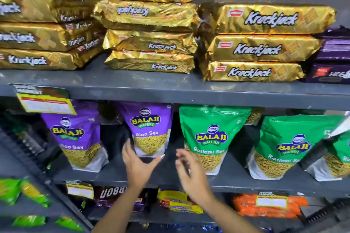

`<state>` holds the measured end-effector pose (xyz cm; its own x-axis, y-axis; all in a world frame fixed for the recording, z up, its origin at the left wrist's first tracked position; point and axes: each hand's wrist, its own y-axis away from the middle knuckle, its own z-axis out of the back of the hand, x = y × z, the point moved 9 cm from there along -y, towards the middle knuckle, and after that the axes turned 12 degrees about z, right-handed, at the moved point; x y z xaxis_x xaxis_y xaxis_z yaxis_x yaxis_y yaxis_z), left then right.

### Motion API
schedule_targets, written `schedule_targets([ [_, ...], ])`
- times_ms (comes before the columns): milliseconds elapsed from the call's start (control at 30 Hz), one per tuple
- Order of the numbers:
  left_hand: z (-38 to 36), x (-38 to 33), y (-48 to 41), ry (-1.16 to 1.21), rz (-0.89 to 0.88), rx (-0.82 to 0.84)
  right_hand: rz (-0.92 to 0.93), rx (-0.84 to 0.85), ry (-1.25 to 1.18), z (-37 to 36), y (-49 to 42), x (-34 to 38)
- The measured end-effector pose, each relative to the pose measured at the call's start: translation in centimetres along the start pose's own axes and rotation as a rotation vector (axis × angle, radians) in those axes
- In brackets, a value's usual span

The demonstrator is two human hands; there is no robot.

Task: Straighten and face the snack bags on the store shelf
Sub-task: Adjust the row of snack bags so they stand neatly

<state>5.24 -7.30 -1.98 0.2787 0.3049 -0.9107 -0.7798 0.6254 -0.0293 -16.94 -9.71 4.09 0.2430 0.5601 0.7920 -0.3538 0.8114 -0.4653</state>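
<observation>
On the middle shelf (170, 176) stand two purple Balaji Aloo Sev bags, one at the left (75, 134) and one in the centre (149, 128). To the right stand green Ratlami Sev bags, one near the centre (210, 138) and another further right (289, 145). My left hand (138, 164) is open just below the centre purple bag, its fingers spread around the bag's bottom edge. My right hand (189, 172) is open and blurred, in front of the lower left corner of the nearer green bag. Neither hand grips a bag.
The upper shelf (170, 85) holds stacks of gold Krackjack packs (261, 19), one flipped upside down (145, 13), and purple Hide & Seek packs (333, 62) at the right. Yellow price tags (45, 104) hang from shelf edges. The lower shelf holds brown, yellow and orange packs (265, 208).
</observation>
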Motion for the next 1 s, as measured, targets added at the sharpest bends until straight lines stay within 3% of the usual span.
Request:
schedule_targets([
  [67,-1.0,-0.2,-3.1,0.03,0.084,0.17,-0.001,0.075,0.025,-3.1,-3.4,0.5],
  [167,-2.1,-0.6,-6.1,0.165,0.168,0.336,-0.166,-0.002,-0.068,-5.1,-7.6,-0.5],
  [333,-1.8,0.2,-7.4,0.141,0.172,0.4,-0.38,0.009,-0.185,-6.7,-8.6,-3.8],
  [833,1.3,2.4,-4.6,0.054,0.037,0.44,-0.31,-0.01,-0.187,-7.9,-4.0,-2.4],
  [933,1.8,1.7,-2.9,0.075,-0.069,0.509,-0.291,-0.165,-0.165,-6.9,-3.2,-1.8],
  [1000,4.4,2.6,-1.4,0.066,-0.092,0.414,-0.217,-0.358,-0.114,-5.8,-0.9,-0.9],
])
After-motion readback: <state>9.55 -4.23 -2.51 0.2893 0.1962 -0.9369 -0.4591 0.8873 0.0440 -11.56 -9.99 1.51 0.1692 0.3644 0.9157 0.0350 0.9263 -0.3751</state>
